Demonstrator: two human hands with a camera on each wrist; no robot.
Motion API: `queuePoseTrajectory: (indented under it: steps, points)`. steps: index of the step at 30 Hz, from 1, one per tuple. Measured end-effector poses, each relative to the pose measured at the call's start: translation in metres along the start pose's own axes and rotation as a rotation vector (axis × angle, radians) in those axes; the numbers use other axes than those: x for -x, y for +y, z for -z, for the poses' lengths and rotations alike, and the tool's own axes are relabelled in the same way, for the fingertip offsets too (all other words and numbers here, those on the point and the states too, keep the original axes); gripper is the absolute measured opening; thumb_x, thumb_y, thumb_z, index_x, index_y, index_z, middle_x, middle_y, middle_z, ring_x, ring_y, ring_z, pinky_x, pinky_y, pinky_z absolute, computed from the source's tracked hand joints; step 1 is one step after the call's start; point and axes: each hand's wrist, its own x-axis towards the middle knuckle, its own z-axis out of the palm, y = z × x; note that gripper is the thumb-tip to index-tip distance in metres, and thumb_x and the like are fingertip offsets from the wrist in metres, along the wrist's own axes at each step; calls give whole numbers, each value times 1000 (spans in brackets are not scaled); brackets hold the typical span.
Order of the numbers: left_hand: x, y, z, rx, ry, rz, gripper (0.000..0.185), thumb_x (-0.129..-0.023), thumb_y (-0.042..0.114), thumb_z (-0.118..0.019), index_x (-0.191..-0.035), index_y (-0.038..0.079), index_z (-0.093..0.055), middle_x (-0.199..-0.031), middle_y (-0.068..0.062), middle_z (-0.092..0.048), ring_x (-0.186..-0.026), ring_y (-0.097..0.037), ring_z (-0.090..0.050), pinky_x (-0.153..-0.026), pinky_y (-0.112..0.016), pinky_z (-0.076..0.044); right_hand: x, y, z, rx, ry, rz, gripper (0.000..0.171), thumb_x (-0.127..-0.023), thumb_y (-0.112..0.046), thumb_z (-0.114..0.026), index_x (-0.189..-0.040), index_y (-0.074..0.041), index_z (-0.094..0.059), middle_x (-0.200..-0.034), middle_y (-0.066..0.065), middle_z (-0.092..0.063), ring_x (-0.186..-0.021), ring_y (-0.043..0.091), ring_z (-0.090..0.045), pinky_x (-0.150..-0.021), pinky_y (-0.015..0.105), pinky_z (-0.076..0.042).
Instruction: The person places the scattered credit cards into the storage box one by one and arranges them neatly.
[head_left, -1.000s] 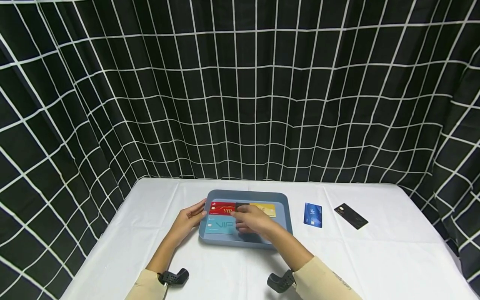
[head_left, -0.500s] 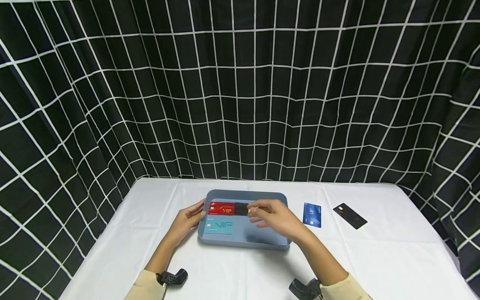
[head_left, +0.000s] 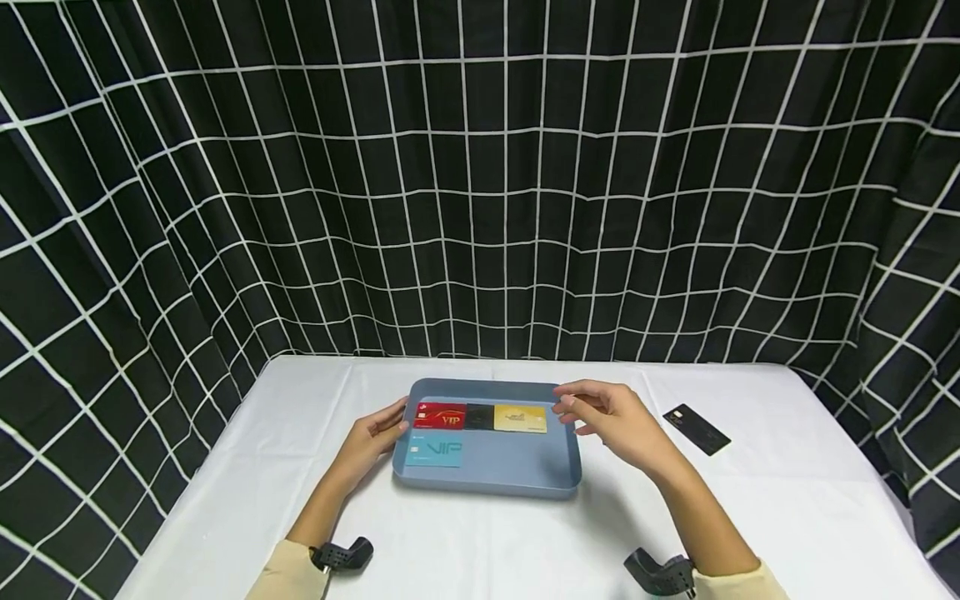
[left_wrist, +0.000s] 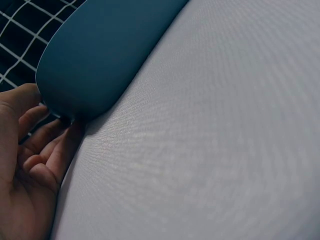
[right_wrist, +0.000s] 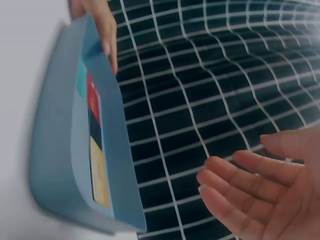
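Note:
My left hand [head_left: 371, 442] rests against the left end of a blue-grey tray [head_left: 517, 475], fingertips at its outer wall. Inside the tray lie a red VIP card [head_left: 440, 416], a black card [head_left: 480, 417] and a yellow card [head_left: 520, 419] in a row, with a teal VIP card [head_left: 435, 450] below the red one. My right hand [head_left: 618, 425] is raised near the tray's right rim. Its palm and spread, slightly bent fingers [right_wrist: 240, 195] show nothing held in the right wrist view. Behind this hand, the spot of the blue card is hidden in the head view.
Farther right on the white tablecloth [head_left: 480, 550] lies another black card [head_left: 697, 429], set diagonally. A black curtain with white grid lines [head_left: 495, 208] hangs behind the table and along both sides.
My right hand has let go of the yellow card, which now lies in the tray's top row, and moved right past the tray's rim, covering the blue card. The left hand stays put.

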Motion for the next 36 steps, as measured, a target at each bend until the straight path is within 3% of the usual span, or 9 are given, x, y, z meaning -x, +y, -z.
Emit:
queuePoseTrajectory:
  steps: [10, 15, 23, 28, 32, 36]
  points:
    - [-1, -1, -2, 3, -29, -1, 54, -101, 20, -65, -151, 11, -49, -152, -11, -49, -138, -29, -49, -98, -30, -54, 6, 17, 23, 25, 123, -56, 30, -106, -15, -55, -128, 3, -64, -112, 21, -73, -106, 36, -70, -79, 33, -62]
    - [0, 1, 2, 3, -2, -13, 54, -101, 20, -65, -151, 10, -49, -153, -11, -48, -139, -29, -49, -96, -28, -55, 0, 20, 34, 38, 156, -51, 31, -106, -18, -55, -128, 3, -65, -116, 22, -72, -110, 36, -69, -79, 31, -62]
    - [-1, 0, 4, 21, -11, -16, 55, -101, 21, -66, -151, 9, -48, -153, -12, -47, -139, -29, -49, -96, -27, -55, 1, 44, 58, 68, 254, -60, 33, -106, -16, -56, -127, 7, -64, -117, 26, -70, -95, 1, -67, -74, 24, -61]
    - [0, -1, 2, 17, -15, -14, 55, -101, 21, -66, -151, 9, -48, -153, -12, -48, -139, -29, -48, -98, -28, -54, 6, 61, 73, 166, 341, -86, 32, -103, -19, -61, -123, 6, -67, -116, 25, -71, -90, -5, -65, -70, 21, -60]
    - [3, 0, 0, 6, -6, -8, 54, -101, 19, -65, -151, 9, -49, -153, -12, -48, -140, -30, -48, -98, -29, -54, 10, 70, 80, 266, 400, -105, 32, -101, -21, -65, -120, 4, -70, -115, 22, -72, -95, 11, -71, -74, 18, -57]
    - [3, 0, -1, 3, -14, -5, 53, -101, 19, -64, -151, 9, -48, -153, -12, -47, -140, -30, -48, -98, -28, -54, 14, 78, 87, 362, 460, -114, 31, -99, -20, -66, -120, 3, -70, -114, 22, -73, -107, 39, -69, -87, 36, -53]
